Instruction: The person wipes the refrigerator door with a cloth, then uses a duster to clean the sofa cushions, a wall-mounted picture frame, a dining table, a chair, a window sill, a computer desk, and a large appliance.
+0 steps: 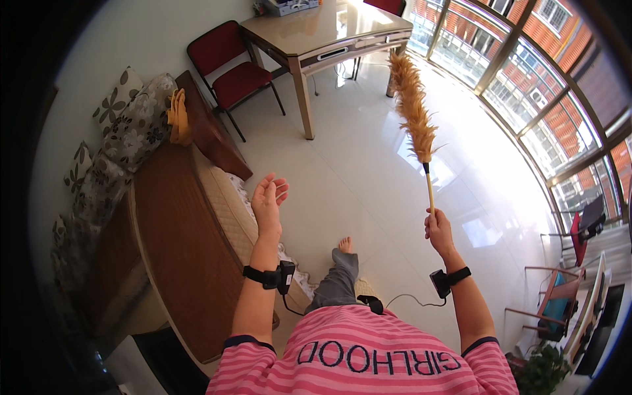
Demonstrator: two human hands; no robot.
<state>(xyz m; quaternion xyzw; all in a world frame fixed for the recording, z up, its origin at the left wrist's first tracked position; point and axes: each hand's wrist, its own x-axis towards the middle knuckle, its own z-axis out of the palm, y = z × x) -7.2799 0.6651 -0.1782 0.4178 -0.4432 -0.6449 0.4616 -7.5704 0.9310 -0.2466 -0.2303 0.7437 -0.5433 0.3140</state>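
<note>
My right hand [438, 231] grips the light wooden handle [430, 190] of a feather duster [412, 106]. Its long head of golden-brown feathers points away from me, up towards the table. A black collar joins the feathers to the handle. On the other side, my left hand [269, 205] is raised beside the sofa with its fingers loosely curled and apart. Nothing is in it. Each forearm wears a black strap with a small device and a cable.
A brown-matted sofa [173, 237] with patterned cushions [140, 113] and a yellow cloth [179, 118] runs along the left. Ahead stand a red chair [247, 81] and a glass-topped table [316, 32]. Tall windows [513, 64] curve along the right, above a wooden chair [555, 301] and a plant [543, 370].
</note>
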